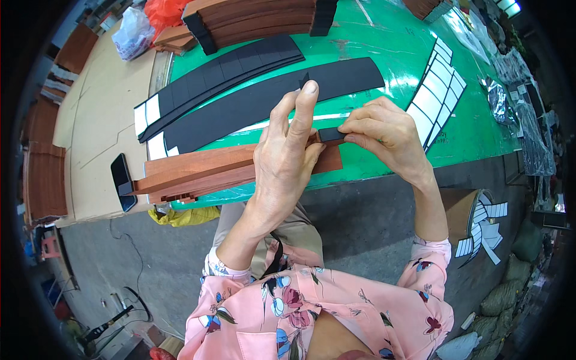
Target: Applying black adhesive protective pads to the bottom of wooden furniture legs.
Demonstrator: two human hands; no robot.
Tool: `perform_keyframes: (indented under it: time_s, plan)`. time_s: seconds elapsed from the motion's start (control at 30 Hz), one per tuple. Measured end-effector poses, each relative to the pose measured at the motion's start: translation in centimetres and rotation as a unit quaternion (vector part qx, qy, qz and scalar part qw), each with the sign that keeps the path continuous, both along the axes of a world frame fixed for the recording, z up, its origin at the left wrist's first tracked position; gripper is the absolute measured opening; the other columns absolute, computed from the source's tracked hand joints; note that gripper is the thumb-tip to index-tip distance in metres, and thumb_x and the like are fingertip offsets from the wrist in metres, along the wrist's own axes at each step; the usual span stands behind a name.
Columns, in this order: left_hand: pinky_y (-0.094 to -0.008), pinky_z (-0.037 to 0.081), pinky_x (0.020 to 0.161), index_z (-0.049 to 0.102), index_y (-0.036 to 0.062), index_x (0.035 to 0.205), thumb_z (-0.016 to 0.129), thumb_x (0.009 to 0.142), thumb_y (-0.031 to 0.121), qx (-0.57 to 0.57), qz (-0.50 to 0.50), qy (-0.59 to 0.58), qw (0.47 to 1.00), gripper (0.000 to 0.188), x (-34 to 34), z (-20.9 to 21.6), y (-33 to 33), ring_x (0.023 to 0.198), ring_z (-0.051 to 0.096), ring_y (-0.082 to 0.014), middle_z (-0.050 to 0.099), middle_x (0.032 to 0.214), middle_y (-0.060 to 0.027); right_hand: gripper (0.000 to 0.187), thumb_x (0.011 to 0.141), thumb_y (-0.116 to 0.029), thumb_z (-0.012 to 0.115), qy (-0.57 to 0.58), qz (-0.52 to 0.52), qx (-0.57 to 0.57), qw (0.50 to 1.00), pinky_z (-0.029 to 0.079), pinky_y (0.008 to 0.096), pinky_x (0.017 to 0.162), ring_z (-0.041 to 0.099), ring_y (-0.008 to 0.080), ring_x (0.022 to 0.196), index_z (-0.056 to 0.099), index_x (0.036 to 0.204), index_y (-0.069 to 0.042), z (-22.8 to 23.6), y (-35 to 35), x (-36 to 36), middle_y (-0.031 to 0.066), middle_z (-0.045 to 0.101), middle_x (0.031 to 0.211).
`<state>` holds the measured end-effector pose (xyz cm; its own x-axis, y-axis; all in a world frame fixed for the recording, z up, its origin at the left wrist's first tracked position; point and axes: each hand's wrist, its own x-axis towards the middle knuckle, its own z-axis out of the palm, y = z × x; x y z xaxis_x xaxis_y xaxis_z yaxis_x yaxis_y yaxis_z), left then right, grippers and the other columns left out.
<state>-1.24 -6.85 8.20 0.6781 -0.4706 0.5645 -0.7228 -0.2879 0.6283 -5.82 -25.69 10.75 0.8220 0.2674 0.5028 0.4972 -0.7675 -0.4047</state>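
Observation:
A long reddish-brown wooden slat (pixel 198 163) lies along the green table's near edge, over more slats of the same wood. My left hand (pixel 282 159) is around its right part, thumb at the near side and some fingers stretched upward. Between my hands, a small black foam-like pad (pixel 331 134) sits at the slat's right end. The fingertips and thumb of my right hand (pixel 384 132) pinch the pad's outer edge. At the slat's left end stands another black rectangular piece (pixel 122 183). My left palm hides part of the wood.
Long black strips (pixel 273 102) lie just beyond the slats on the green table (pixel 360 48). White-backed cut pieces (pixel 437 96) rest at right. A bundle of slats (pixel 258 24) with black-covered ends stands behind. A box (pixel 459 210) with white scraps is below right.

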Motion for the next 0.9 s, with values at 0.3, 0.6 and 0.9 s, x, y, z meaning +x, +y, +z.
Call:
perform_keyframes:
  time_s: [0.3, 0.6, 0.9]
  plan:
    - [-0.0265, 0.054, 0.066, 0.022, 0.0118, 0.139, 0.066, 0.063, -0.015, 0.002, -0.002, 0.004, 1.0, 0.092, 0.0, -0.1, 0.1, 0.081, 0.063, -0.0176, 0.043, 0.123, -0.0172, 0.02, 0.065, -0.009, 0.072, 0.004, 0.001, 0.001, 1.0, 0.045, 0.0308, 0.062, 0.055, 0.0215, 0.073, 0.065, 0.083, -0.005, -0.1, 0.0, 0.2, 0.0052, 0.061, 0.08]
    - [-0.0273, 0.054, 0.068, 0.023, 0.0107, 0.139, 0.065, 0.064, -0.015, 0.006, -0.01, 0.002, 1.0, 0.09, 0.0, -0.1, 0.0, 0.084, 0.063, -0.0193, 0.042, 0.125, -0.0172, 0.018, 0.066, -0.009, 0.071, 0.031, 0.017, 0.004, 0.999, 0.046, 0.0314, 0.065, 0.055, 0.0211, 0.074, 0.066, 0.083, -0.005, 0.3, -0.2, 0.4, 0.005, 0.063, 0.082]
    - [-0.0317, 0.052, 0.068, 0.026, 0.0166, 0.139, 0.066, 0.063, -0.013, -0.084, -0.037, 0.046, 0.995, 0.091, -0.1, -0.3, -0.4, 0.081, 0.061, -0.0237, 0.047, 0.12, -0.0169, 0.027, 0.07, -0.007, 0.07, 0.095, -0.002, 0.084, 0.992, 0.048, 0.0313, 0.076, 0.06, 0.0233, 0.09, 0.067, 0.097, -0.004, -1.2, -1.6, -0.4, 0.0085, 0.065, 0.096]
